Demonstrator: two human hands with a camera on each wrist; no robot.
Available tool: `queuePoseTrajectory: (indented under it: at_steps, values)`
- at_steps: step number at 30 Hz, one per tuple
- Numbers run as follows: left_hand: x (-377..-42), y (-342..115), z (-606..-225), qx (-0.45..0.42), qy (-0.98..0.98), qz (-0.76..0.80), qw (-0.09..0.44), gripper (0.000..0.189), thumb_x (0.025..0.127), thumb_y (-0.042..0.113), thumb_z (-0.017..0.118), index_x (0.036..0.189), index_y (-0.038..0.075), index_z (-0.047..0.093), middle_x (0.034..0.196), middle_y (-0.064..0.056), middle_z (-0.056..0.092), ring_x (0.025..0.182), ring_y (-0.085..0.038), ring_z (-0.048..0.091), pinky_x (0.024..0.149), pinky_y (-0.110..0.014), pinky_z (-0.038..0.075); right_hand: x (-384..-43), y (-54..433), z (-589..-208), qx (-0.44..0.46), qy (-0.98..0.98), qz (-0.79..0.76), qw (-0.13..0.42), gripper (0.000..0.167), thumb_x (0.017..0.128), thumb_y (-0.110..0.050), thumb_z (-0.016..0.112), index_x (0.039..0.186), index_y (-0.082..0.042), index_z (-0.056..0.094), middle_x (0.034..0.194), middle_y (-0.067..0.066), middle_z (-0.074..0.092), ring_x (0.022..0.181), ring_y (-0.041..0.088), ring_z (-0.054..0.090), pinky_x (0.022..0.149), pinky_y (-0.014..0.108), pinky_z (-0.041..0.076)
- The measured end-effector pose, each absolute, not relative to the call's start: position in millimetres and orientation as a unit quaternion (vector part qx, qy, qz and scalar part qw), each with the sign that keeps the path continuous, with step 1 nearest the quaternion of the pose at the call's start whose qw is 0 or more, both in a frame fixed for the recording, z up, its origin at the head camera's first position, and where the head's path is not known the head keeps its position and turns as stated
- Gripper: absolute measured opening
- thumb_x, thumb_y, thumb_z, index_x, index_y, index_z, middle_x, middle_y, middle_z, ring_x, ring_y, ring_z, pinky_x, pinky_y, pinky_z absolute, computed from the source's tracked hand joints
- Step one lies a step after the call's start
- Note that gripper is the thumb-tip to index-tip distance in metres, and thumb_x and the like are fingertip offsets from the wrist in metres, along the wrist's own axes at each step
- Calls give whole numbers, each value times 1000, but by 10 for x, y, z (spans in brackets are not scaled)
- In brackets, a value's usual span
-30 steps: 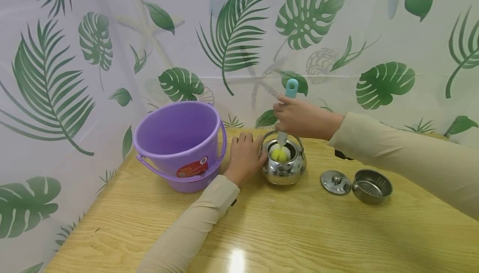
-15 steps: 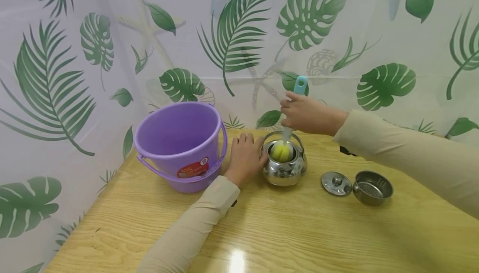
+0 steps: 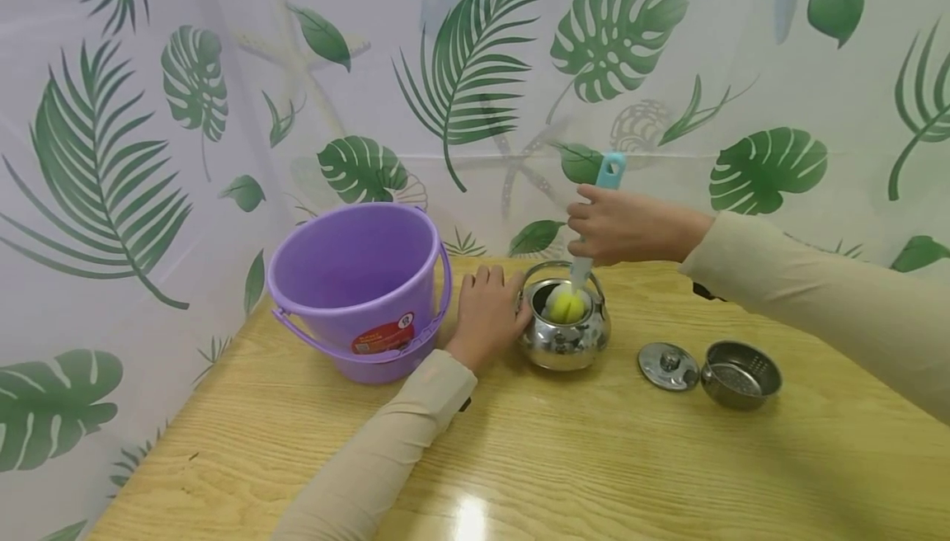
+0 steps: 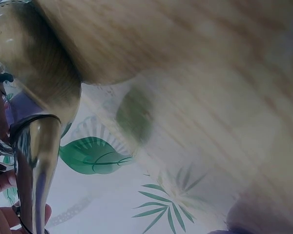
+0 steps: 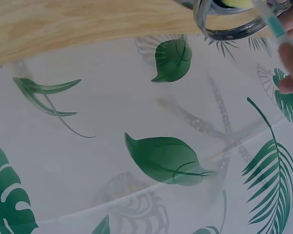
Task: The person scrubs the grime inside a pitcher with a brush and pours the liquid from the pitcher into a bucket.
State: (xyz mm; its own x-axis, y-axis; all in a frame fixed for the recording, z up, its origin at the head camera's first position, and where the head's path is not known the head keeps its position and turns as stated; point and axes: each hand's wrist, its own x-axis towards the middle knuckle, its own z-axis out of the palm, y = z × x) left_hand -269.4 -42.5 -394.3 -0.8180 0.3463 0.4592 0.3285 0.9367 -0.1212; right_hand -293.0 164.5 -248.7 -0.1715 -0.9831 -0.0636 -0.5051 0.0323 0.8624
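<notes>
A shiny steel teapot (image 3: 564, 350) with an arched handle stands lidless on the table. My right hand (image 3: 631, 228) grips a sponge brush by its blue handle (image 3: 610, 170); the yellow and white sponge head (image 3: 568, 308) is down in the teapot's mouth. From the left, my left hand (image 3: 487, 310) holds the teapot, thumb against its side. In the left wrist view, fingertips (image 4: 2, 214) show on both sides of the spout (image 4: 36, 170). The right wrist view catches the teapot's arched handle (image 5: 229, 34) and part of the brush shaft (image 5: 273, 24) at its upper right.
A purple bucket (image 3: 326, 310) stands just left of my left hand, its handle hanging forward. Right of the teapot lie its knobbed lid (image 3: 670, 366) and a perforated steel strainer basket (image 3: 740, 374). A leaf-patterned sheet (image 3: 475, 96) hangs behind the wooden table (image 3: 594, 475).
My right hand has moved to the right, and the brush handle leans further right. Its sponge head has shifted right inside the teapot. The left hand keeps its place on the teapot.
</notes>
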Motion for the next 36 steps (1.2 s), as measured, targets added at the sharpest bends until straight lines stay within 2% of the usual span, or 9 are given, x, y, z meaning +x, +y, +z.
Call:
queuePoseTrajectory:
  at_steps: [3,7,10,14,17,24,30,36]
  values:
    - [-2703,-427,-3946,-178,-953,19,245,26,90,37,48,108,21,57,93,-2,56,89,-20,50,76,-34,38,-2975,1616,-2478,591,-625,-402,315,30,76,-48,68,79,-18,63,75,2,62,78,19,55,81,37,44]
    - [-2713,-427,-3951,-180,-952,17,247,25,90,37,47,108,21,57,93,-2,56,88,-20,50,75,-33,38,-3028,1575,-2473,613,-594,-398,337,37,74,-56,66,77,-19,61,72,1,58,72,18,48,71,34,35]
    - [-2716,-425,-3953,-179,-952,19,246,26,90,37,47,108,22,57,93,-2,56,89,-20,50,76,-33,39,-3057,1542,-2472,615,-596,-398,329,37,75,-56,66,83,-20,64,76,1,60,74,18,50,71,35,36]
    - [-2718,-425,-3959,-180,-952,21,247,27,91,38,47,109,22,58,93,-1,56,88,-19,50,75,-33,39,-3076,1489,-2474,602,-623,-400,300,37,77,-55,66,93,-22,66,84,2,64,84,20,55,81,38,42]
    - [-2716,-424,-3963,-181,-951,19,250,27,91,38,48,109,22,58,92,-1,56,88,-19,50,75,-33,39,-3099,1470,-2488,591,-640,-397,289,35,77,-54,66,92,-23,66,86,2,65,89,20,56,87,39,43]
    - [-2716,-422,-3975,-181,-948,25,262,26,90,37,48,109,21,58,92,-2,56,87,-20,51,74,-33,39,-3116,1563,-2510,567,-661,-398,290,34,75,-52,68,86,-20,67,84,1,66,86,19,55,85,37,43]
    - [-2703,-429,-3972,-177,-946,32,268,27,90,37,48,109,21,57,93,-2,57,87,-20,51,74,-33,39,-3057,1605,-2503,561,-648,-422,295,22,80,-39,65,76,-18,61,77,1,61,79,18,50,78,35,37]
    - [-2700,-431,-3970,-180,-945,33,272,25,89,38,48,106,21,57,91,-2,56,86,-20,51,73,-33,39,-2987,1569,-2475,568,-635,-432,297,28,79,-46,64,76,-18,62,76,0,61,78,18,48,74,33,32]
